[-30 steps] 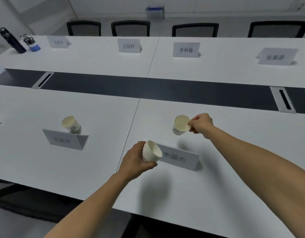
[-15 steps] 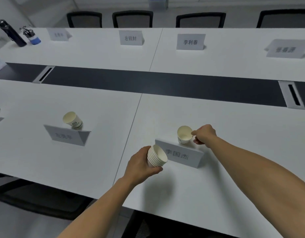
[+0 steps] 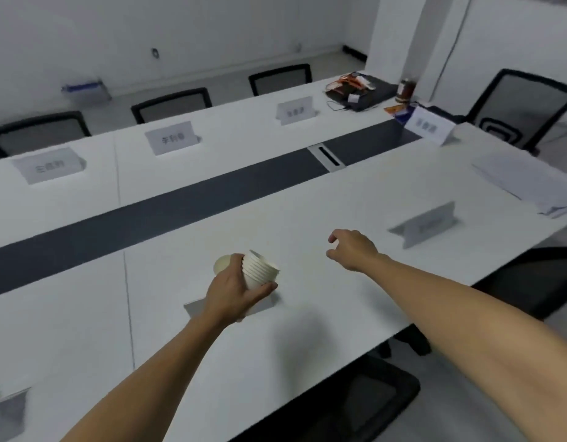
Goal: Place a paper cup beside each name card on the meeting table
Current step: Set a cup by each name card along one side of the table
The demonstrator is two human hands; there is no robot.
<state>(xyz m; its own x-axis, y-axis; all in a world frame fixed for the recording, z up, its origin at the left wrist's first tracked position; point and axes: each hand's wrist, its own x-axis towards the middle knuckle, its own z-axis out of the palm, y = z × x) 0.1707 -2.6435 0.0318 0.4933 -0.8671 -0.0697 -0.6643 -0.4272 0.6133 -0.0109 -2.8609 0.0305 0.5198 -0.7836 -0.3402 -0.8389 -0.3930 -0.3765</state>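
Cup stack [image 3: 260, 273] | clasped sideways in left grip [image 3: 232, 293] | right grip [image 3: 352, 250] empty, loosely curled

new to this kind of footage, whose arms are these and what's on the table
No machine here: all the pictures come from one camera worn on a person's head, looking forward and down, so both arms are that person's own. The left hand grips a stack of paper cups. The right hand is empty, fingers loosely curled, over the white meeting table. A single cup sits just behind the left hand, near a name card that the hand partly hides. A second name card further right has no cup beside it.
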